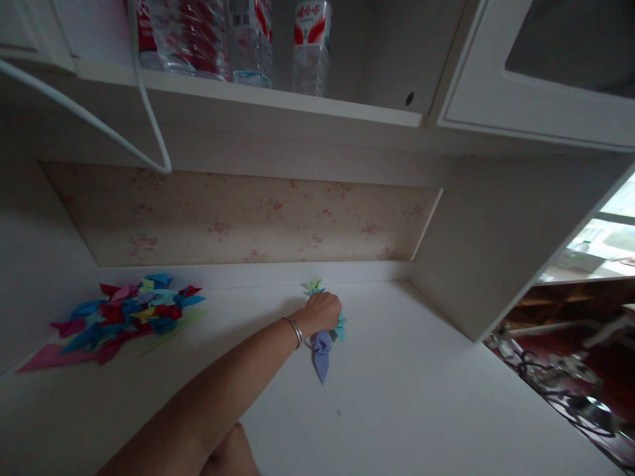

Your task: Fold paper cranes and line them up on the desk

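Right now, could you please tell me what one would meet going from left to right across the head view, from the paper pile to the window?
Paper pile, bracelet, hand, window.

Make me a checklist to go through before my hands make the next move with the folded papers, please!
1. Purple folded paper resting on the white surface: ok.
2. Colourful pile well apart from the reaching hand: ok.
3. Teal paper fully in sight: not ok, the hand hides part of it.
4. Reaching hand gripping a paper: cannot tell, its fingertips are hidden.
5. Bottles up on the shelf, away from the hand: ok.
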`<state>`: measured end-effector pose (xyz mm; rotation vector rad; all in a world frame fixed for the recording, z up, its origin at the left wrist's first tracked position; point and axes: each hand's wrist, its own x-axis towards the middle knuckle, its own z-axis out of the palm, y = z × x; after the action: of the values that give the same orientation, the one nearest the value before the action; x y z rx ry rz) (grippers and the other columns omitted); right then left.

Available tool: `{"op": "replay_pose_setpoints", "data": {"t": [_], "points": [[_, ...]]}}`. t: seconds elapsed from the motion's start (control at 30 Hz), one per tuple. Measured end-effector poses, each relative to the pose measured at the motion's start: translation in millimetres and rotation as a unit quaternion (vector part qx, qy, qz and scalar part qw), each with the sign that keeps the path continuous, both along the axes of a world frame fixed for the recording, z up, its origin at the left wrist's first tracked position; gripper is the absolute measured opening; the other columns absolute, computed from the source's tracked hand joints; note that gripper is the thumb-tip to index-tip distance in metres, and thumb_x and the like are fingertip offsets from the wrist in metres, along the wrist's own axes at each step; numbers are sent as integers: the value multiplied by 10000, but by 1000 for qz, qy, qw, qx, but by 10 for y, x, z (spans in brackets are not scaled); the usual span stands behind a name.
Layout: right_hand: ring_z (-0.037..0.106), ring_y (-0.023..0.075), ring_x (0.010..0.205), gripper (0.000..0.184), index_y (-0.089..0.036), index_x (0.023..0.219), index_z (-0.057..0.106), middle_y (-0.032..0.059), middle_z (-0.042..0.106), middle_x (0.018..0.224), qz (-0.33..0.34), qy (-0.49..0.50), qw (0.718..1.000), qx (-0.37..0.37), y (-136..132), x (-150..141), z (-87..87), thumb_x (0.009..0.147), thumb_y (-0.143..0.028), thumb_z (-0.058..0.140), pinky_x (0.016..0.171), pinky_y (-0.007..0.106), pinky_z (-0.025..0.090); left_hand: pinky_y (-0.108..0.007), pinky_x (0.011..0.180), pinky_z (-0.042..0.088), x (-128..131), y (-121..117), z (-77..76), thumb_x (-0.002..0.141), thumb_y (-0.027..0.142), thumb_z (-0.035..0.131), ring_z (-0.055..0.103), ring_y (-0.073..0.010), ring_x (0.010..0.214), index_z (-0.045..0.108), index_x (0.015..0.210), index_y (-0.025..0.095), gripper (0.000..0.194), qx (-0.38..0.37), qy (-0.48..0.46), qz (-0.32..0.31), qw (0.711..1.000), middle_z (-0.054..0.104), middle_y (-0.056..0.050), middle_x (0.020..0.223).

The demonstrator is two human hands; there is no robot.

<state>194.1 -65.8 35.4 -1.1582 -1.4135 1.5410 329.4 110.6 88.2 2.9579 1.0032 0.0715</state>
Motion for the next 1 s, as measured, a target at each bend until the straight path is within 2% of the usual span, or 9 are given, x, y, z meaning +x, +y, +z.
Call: {"op": "replay_pose_setpoints", "data": {"t": [0.2,0.33,0.43,0.57,0.67,0.77,0.87,0.93,1.0], "points": [[599,120,613,306,-155,824,738,22,673,745,-9,44,999,24,44,-47,-151,700,-78,469,547,177,457,-315,701,520,-16,39,-26,680,151,581,679,-250,813,750,854,142,242,-30,3,2,1000,726,-156,840],[578,96,603,340,-161,823,734,2,660,721,-2,78,996,43,37,-58,-236,684,-48,445,530,150,428,-280,684,503,-33,85,-18,668,249,630,673,-215,755,759,816,192,204,-60,-3,-1,998,733,-106,780],[561,86,575,321,-157,822,728,-9,628,680,-7,77,997,27,36,-65,-297,690,-66,450,510,149,415,-265,667,483,-58,88,46,696,317,612,662,-199,729,758,798,189,220,-72,-24,0,997,730,-94,765],[498,66,472,251,-135,779,707,-21,553,586,-8,47,999,7,71,-91,-416,692,-105,474,459,152,401,-251,658,449,-231,42,217,787,296,505,639,-176,695,749,752,166,278,-81,-77,4,994,720,-87,745],[472,57,429,194,-128,774,685,-26,530,559,-8,38,999,-11,89,-114,-463,709,-153,504,417,146,375,-215,653,417,-570,-81,359,837,302,465,614,-143,707,733,744,169,314,-82,-121,12,989,708,-53,764],[447,48,397,136,-127,746,654,-32,523,547,-22,50,998,-16,88,-137,-439,711,-198,543,389,143,351,-191,647,401,-1101,-311,410,879,326,424,593,-120,724,718,792,169,345,-97,-188,36,977,683,-23,784],[433,51,379,141,-127,733,625,-33,525,534,-30,62,998,-14,81,-147,-393,718,-255,567,373,154,333,-196,647,402,-1742,-586,279,844,386,488,566,-122,697,697,750,167,317,-190,-333,104,918,646,-4,737],[433,53,381,171,-131,737,613,-36,523,530,-29,65,997,-14,76,-143,-378,722,-299,589,377,159,327,-206,621,398,-2174,-751,92,807,434,524,537,-125,654,665,715,169,314,-239,-402,181,865,612,9,670],[431,52,387,221,-134,743,603,-41,518,531,-31,71,997,-10,67,-135,-378,724,-354,616,388,165,327,-208,484,328,-2569,-892,-131,759,494,548,426,-101,482,609,665,179,335,-274,-454,275,802,487,52,509]]}}
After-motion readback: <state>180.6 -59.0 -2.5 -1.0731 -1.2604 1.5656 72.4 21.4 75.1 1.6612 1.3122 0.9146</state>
